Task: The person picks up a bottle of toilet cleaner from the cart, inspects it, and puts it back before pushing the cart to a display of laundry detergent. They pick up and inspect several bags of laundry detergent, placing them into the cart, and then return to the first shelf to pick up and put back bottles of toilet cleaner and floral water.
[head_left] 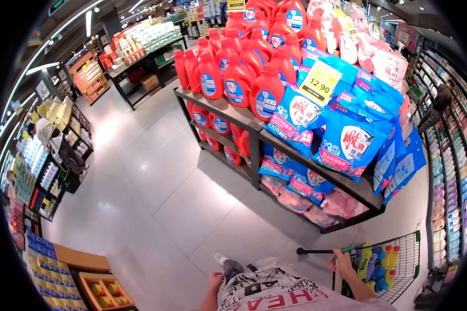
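My right hand (342, 263) is wrapped round the handle of a shopping cart (414, 252), which stands at my right side. Inside its wire basket lie several bright packages (381, 269) in blue, yellow and purple; their kind is hard to make out. My left hand (216, 281) hangs beside my printed shirt (275, 293), loosely curled, with nothing visible in it. Ahead of me is a dark display shelf (257, 155) carrying red detergent bottles (237, 83) and blue bags of washing powder (353, 140). A yellow price sign (320, 83) reads 12.90.
Grey floor tiles (155, 181) run left of the display. A person (59, 142) is by the left shelves, another person (441, 103) by the right shelf (454, 192). A wooden crate (106, 290) and blue-yellow boxes (52, 274) sit at lower left. A table (140, 67) stands farther back.
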Demonstrator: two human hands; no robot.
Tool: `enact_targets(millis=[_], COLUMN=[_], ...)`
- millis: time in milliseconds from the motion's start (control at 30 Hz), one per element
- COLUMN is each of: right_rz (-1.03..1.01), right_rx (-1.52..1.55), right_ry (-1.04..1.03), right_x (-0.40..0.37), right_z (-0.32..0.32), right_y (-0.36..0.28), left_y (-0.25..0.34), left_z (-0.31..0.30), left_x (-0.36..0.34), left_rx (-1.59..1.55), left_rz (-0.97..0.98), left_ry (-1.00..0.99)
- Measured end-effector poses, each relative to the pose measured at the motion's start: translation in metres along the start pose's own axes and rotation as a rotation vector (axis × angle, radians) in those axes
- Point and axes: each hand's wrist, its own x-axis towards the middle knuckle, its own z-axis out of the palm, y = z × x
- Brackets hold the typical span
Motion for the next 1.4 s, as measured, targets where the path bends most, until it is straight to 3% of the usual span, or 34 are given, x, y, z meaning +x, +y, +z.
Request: enact_targets(millis=[67,300,367,567,633,733,900,1067,1133,1300,1400], right_rz=[-0.042,-0.126,-0.128,-0.13,-0.114,-0.085,-0.07,-0.082,-0.093,-0.108,-0.072], right_rx=[-0.015,-0.068,-0.097,-0.122,-0.11,-0.089,-0.084,0.006,0.034,0.103,0.079], right_ry=[0.06,0.344,0.366,0.424,0.425,0.445,0.502,0.527,0.548,0.633,0.626], right_x=[0.003,-0.008,-0.011,-0.01,-0.01,-0.009,-0.004,0.012,0.016,0.023,0.029], right_z=[0.017,0.094,0.116,0.17,0.188,0.216,0.261,0.298,0.319,0.368,0.396], right_y=[0.0,-0.027,-0.036,-0.046,-0.05,-0.064,-0.077,-0.078,-0.083,-0.108,-0.123], left_y=[0.005,0.023,0.036,0.014,0.042,0.005,0.018,-0.028,-0.006,0.171,0.241], left_z=[-0.032,-0.142,-0.165,-0.208,-0.217,-0.221,-0.252,-0.274,-0.289,-0.349,-0.377], left_x=[0.009,0.056,0.058,0.103,0.09,0.13,0.151,0.273,0.308,0.342,0.375], left_rx=[-0.038,0.084,0.028,-0.099,-0.019,0.042,-0.009,0.195,0.15,0.137,0.039], left_rz=[-0.05,0.072,-0.015,-0.128,-0.103,-0.023,0.122,0.11,0.029,-0.017,-0.01], left_ry=[-0.027,-0.052,-0.028,-0.044,-0.056,-0.09,-0.156,-0.134,-0.138,-0.14,-0.074])
